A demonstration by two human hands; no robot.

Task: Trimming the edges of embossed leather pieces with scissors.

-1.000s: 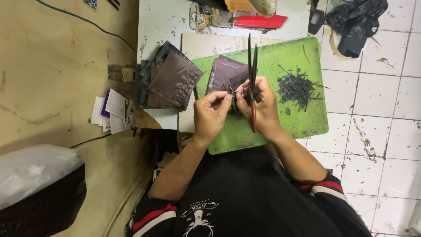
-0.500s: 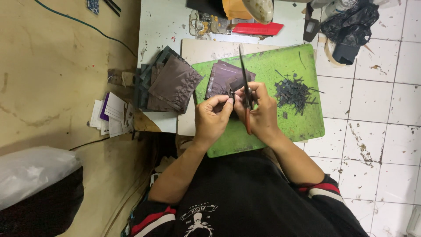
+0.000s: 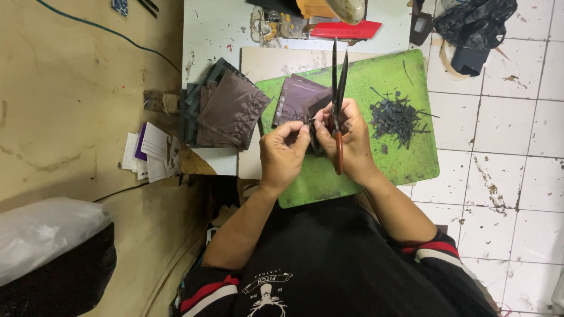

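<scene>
While pinching small dark piece point(image 3: 311, 121), left hand point(image 3: 284, 154) steadies it for right hand point(image 3: 351, 141), clamped on scissors point(image 3: 337, 100), blades apart twd 12; scraps point(image 3: 396, 117) at 3 on mat point(image 3: 411, 164).

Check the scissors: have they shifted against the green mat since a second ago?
Yes. The scissors swung upright; their blades leaned left before, judged against the green mat.

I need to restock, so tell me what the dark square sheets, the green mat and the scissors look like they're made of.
Dark square sheets: likely thin leather or faux leather, matte brown with a faint embossed pattern; cannot tell which. Green mat: looks like rubbery plastic cutting mat, flat and matte, scuffed. Scissors in the right hand: dark metal blades, long and thin, with a reddish-brown coated handle.
</scene>
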